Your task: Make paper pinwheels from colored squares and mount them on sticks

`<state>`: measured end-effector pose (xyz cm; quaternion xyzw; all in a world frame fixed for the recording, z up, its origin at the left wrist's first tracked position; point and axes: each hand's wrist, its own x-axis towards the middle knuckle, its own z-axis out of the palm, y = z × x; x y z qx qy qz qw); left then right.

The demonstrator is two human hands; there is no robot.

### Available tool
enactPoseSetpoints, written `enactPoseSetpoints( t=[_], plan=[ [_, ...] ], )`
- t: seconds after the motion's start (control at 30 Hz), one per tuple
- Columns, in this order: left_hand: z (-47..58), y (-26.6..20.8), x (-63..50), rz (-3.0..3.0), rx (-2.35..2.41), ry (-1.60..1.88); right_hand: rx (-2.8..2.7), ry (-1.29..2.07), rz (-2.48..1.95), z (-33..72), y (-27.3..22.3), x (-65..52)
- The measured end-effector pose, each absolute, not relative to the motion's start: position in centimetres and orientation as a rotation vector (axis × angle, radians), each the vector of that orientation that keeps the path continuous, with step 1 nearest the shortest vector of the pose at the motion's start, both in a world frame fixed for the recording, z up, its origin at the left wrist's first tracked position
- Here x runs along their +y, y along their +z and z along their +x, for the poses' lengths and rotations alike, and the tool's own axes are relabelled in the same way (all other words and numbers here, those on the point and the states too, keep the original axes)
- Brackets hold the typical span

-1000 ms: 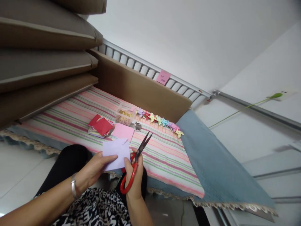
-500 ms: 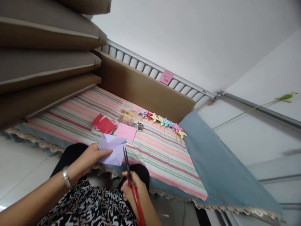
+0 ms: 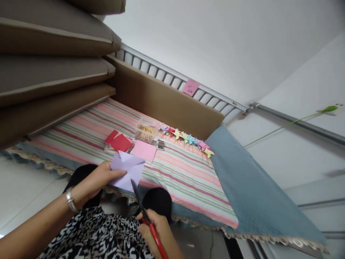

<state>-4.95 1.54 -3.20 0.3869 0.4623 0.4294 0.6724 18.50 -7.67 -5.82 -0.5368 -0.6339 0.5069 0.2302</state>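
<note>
A square of lilac paper (image 3: 126, 178) is pinched in my left hand (image 3: 107, 176), its thumb lying on top of the sheet. Cuts run in from the paper's edges, and one flap lifts at the upper side. My right hand (image 3: 157, 228) grips red-handled scissors (image 3: 140, 202), whose dark blades look closed, tips over the paper near its lower right corner. Just beyond the sheet lie a pad of pink paper (image 3: 144, 151) and a pile of red and other coloured papers (image 3: 120, 142).
A clear box of thin wooden sticks (image 3: 146, 133) stands behind the pink pad, with a small metallic object (image 3: 161, 144) beside it. Several paper pinwheels (image 3: 185, 138) line the back of the striped cloth (image 3: 183, 180). Stacked brown cushions (image 3: 54, 72) rise at left; a brown board (image 3: 161, 97) stands behind.
The scissors have moved left and down, their blades closing and their tips passing onto the lilac paper. My left hand and the paper have shifted slightly left.
</note>
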Motion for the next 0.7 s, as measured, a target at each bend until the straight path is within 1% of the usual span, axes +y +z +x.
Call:
enactPoseSetpoints(
  t=[0.7],
  plan=[
    [-4.68,-2.94,1.42,0.941,1.056,0.911,-1.771,1.328,-1.534,17.88,-5.08,-7.58]
  ],
)
